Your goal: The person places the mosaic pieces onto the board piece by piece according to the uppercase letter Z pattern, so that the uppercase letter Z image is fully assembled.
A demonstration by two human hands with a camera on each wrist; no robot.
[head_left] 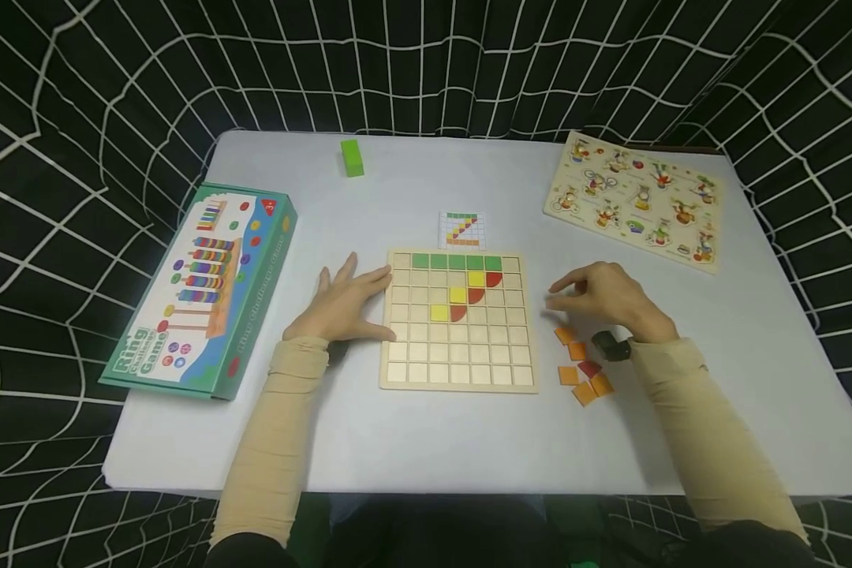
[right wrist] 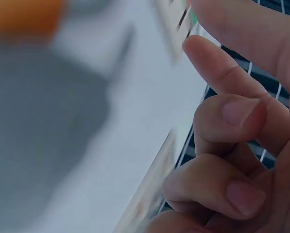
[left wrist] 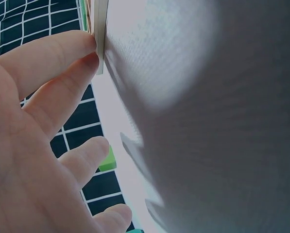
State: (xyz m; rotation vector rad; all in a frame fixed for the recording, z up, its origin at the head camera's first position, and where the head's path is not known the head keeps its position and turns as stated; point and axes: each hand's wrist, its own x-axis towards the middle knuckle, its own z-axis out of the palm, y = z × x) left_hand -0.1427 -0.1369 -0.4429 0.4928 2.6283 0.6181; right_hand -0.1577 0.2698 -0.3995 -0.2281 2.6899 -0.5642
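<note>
Your left hand (head_left: 341, 308) is ungripped, fingers spread, thumb and index touching the pale wooden grid board (head_left: 457, 387) just right of it. Board's near-square, side edges pointing away from you; green square tiles (head_left: 457, 262) run crosswise at its far end. Your right hand (head_left: 607, 297) grasps nothing, just beyond the orange square tiles (head_left: 568, 375).

Your right hand (right wrist: 247, 119) fills the right of the frame, its upper two digits pointing toward the top centre with their tips apart, the fingers below them bent. You have a blurred orange piece (right wrist: 25, 19) at upper left, a grey shadow (right wrist: 38, 141) across the white tabletop (right wrist: 135, 131), a slotted pale board (right wrist: 170, 19) at top centre, and netting (right wrist: 288, 6) behind your fingers.
</note>
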